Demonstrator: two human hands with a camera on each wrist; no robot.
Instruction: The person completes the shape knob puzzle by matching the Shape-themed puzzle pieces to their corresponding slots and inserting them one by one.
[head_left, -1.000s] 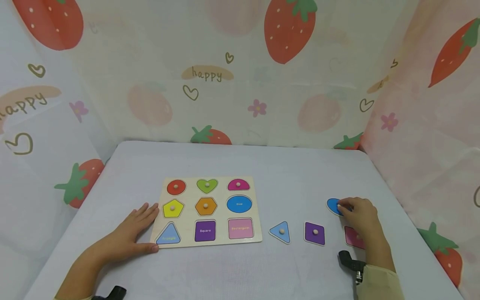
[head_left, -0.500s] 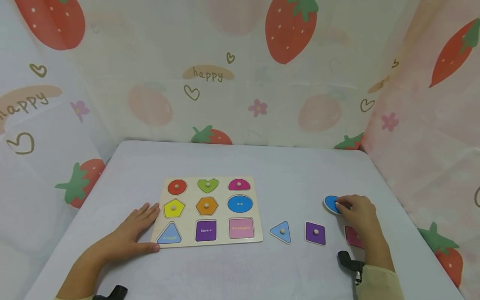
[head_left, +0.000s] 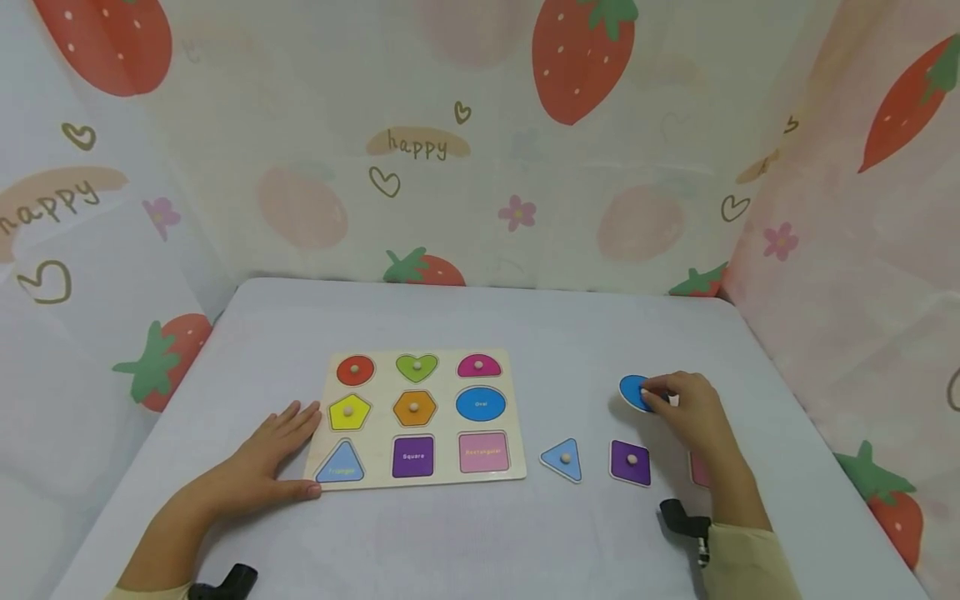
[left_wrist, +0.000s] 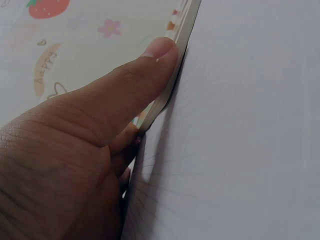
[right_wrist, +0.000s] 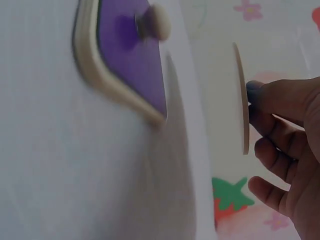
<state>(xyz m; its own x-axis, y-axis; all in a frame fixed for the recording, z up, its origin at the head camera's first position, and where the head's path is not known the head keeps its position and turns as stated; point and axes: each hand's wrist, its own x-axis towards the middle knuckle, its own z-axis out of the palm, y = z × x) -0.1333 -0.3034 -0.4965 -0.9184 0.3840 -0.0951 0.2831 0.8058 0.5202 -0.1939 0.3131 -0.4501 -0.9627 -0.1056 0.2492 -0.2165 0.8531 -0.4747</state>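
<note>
Blue oval puzzle piece (head_left: 632, 392), likely light, stiff, best held centrally, is pinched by the right hand (head_left: 696, 417); the spread left hand (head_left: 258, 462) touches the puzzle board (head_left: 447, 421).

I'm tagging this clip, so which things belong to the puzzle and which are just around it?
Puzzle job:
blue oval piece, in right hand
puzzle board, touched by left hand
blue triangle piece
purple square piece
pink rectangle piece, partly hidden

Just around:
strawberry-print backdrop
black wrist devices
</note>
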